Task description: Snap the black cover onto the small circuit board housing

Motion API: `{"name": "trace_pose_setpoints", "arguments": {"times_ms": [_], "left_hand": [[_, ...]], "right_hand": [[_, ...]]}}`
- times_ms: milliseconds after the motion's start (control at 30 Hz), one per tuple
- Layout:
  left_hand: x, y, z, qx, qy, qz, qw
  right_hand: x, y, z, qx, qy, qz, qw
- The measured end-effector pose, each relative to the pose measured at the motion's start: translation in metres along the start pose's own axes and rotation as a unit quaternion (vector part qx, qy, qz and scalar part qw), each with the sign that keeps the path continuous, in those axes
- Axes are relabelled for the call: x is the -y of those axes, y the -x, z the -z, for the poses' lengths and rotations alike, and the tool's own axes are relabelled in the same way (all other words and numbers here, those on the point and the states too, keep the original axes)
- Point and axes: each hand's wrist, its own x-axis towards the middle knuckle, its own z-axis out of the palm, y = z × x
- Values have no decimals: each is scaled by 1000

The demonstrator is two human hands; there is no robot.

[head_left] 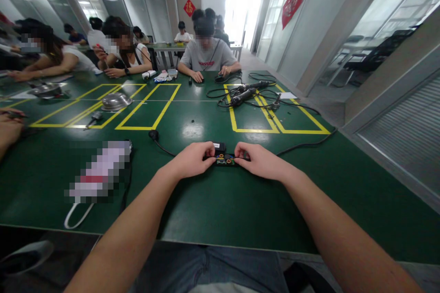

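A small black power adapter case (226, 161) lies on the green table in front of me, its circuit board showing with copper-coloured coils. My left hand (192, 159) pinches the left end of it between thumb and fingers. At the opposite end my right hand (258, 159) grips in the same way. Just behind the board is a black cover (219, 147) with a white label; whether it touches the case I cannot tell. A black cord leaves the left side towards a round black plug (153, 135), and another cord (305, 144) runs off to the right.
A pixelated pale purple item (103, 169) with a white strap lies left. Beyond are yellow tape rectangles, a metal bowl (117, 101), a black tool (94, 120) and tangled cables with black handles (242, 97). A co-worker (208, 55) sits opposite; others sit left.
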Motion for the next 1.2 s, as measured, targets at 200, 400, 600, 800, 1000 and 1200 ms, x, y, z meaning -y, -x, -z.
{"name": "trace_pose_setpoints", "arguments": {"times_ms": [200,400,600,800,1000,1200], "left_hand": [[1,-1,1,-7,-16,1,1000],[-4,-1,7,-37,25,9,999],[1,-2,6,-2,24,14,1000],[4,-5,7,-15,-1,18,1000],[4,-3,8,-39,24,0,999],[4,-3,10,-43,40,3,998]], "right_hand": [[1,0,0,-30,16,4,999],[-6,2,9,-43,-27,13,999],[-9,0,8,-25,-17,11,999],[-9,-1,6,-9,-44,-3,999],[-11,-1,6,-24,-46,11,999],[-13,-3,5,-28,-45,21,998]]}}
